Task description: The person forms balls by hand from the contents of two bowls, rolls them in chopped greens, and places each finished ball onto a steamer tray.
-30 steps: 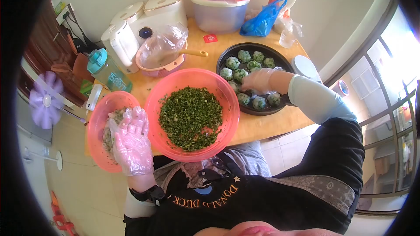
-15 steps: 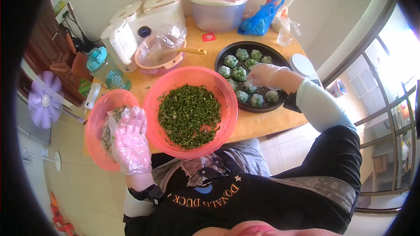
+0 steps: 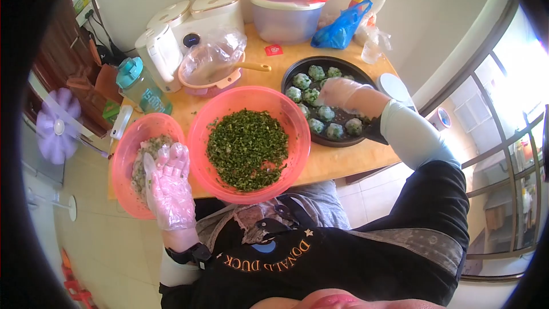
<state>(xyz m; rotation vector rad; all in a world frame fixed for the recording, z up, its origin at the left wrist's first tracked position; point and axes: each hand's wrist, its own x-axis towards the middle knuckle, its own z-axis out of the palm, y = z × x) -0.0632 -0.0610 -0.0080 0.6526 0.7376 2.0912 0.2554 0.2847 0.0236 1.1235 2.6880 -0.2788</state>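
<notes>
My left hand (image 3: 171,186), in a clear plastic glove, is held palm up with its fingers spread and nothing in it. It is beside the smaller pink bowl (image 3: 123,154), which holds a pale, lumpy mixture (image 3: 139,166). My right hand (image 3: 344,95), gloved too, hangs over a round dark pan (image 3: 366,74). Its fingers reach loosely toward the left, with nothing visible in them, and hide part of the pan. Several green-and-white balls sit in the pan, one ball (image 3: 326,114) just below the fingers. Between my hands stands a large pink bowl (image 3: 298,149) of chopped greens (image 3: 246,149).
Behind the bowls are a strainer (image 3: 191,77) with plastic film, a teal-lidded bottle (image 3: 140,86) and white appliances (image 3: 214,14). A lidded tub (image 3: 286,20), a blue bag (image 3: 341,28) and a clear cup (image 3: 370,51) line the back. A white round lid (image 3: 394,88) lies right of the pan.
My right hand has lifted slightly up and left, away from a ball that now shows fully in the pan. My left hand stays palm up in nearly the same place.
</notes>
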